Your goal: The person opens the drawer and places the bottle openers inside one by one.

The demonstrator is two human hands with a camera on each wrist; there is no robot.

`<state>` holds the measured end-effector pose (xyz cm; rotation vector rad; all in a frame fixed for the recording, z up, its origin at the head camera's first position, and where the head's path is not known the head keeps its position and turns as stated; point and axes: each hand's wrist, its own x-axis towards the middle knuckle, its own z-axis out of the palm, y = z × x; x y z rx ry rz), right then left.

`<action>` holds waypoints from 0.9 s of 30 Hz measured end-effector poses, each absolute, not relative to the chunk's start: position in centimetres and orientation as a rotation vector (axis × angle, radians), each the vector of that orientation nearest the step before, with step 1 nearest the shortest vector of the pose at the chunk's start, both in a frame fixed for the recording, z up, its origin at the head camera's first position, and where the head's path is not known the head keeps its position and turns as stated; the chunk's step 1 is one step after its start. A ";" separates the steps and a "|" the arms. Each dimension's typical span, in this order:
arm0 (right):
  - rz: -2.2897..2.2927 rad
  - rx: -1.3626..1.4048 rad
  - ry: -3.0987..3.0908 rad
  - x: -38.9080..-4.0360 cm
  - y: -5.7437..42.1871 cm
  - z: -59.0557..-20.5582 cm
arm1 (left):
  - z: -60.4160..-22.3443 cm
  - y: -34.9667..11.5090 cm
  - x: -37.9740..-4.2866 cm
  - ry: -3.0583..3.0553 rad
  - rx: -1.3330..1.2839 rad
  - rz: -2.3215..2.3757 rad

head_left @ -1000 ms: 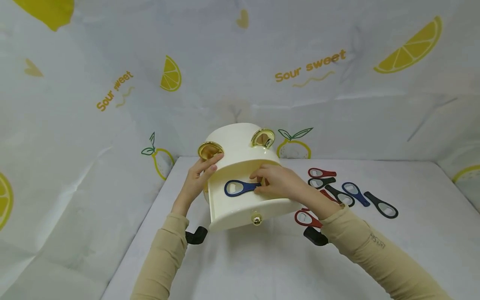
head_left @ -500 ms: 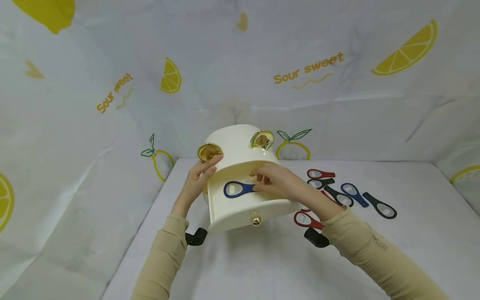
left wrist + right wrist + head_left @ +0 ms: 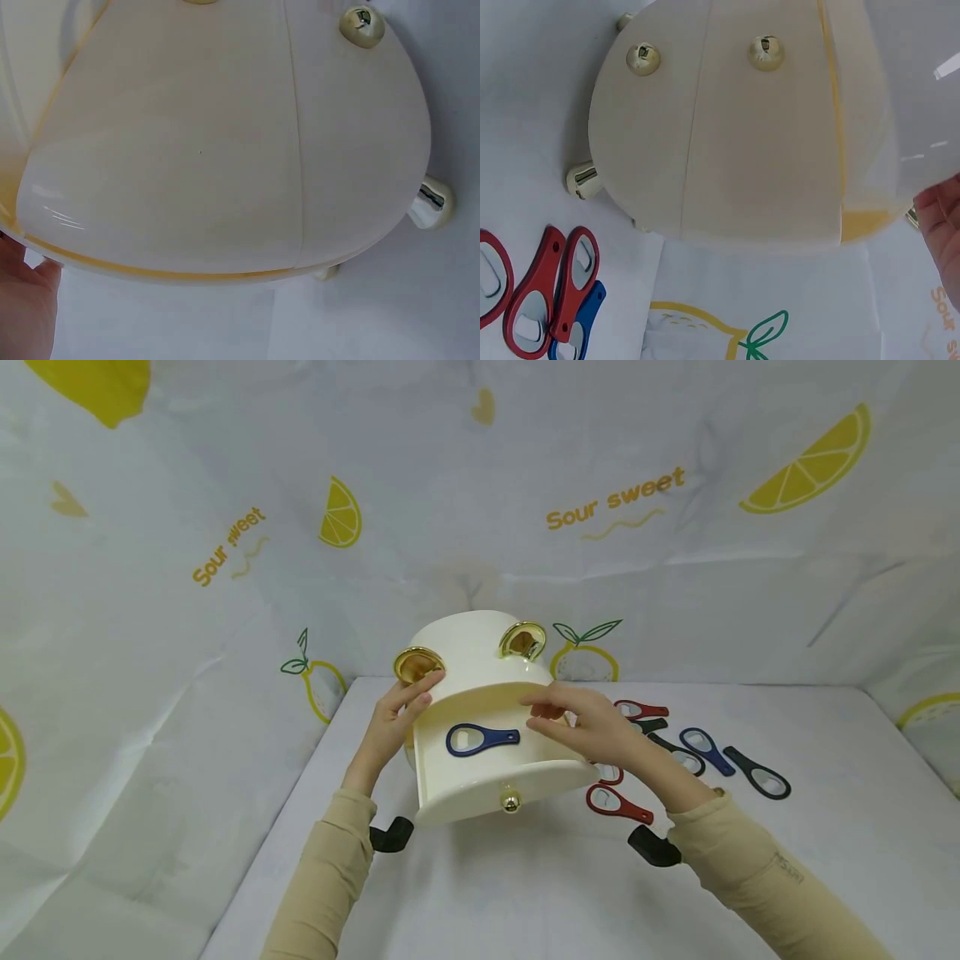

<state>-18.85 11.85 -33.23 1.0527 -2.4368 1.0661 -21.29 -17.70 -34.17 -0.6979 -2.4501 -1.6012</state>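
A white storage box (image 3: 480, 647) with gold ears stands tilted in the head view, its drawer (image 3: 551, 777) pulled out by a gold knob's side. A blue bottle opener (image 3: 483, 739) lies flat in that drawer, ring to the left. My left hand (image 3: 390, 718) rests at the box's left side, fingertips at the left gold ear (image 3: 418, 665). Over the drawer's right end is my right hand (image 3: 581, 722), fingers loosely bent and holding nothing, apart from the opener. In the left wrist view the fingers (image 3: 26, 274) touch the box's rim.
Several red, black and blue bottle openers, among them a black one (image 3: 757, 772) and a red one (image 3: 618, 803), lie on the white table (image 3: 817, 868) right of the box. A lemon-print cloth (image 3: 465, 485) hangs behind. Short gold feet (image 3: 583, 180) show under the box.
My right hand has let go of the blue bottle opener and moved right, leaving it lying in the drawer. My left hand stays at the box.
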 end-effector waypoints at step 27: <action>1.057 0.690 -2.513 -17.5 20.9 -41.0 | -34.2 -17.6 -21.2 -2.418 -0.720 -1.599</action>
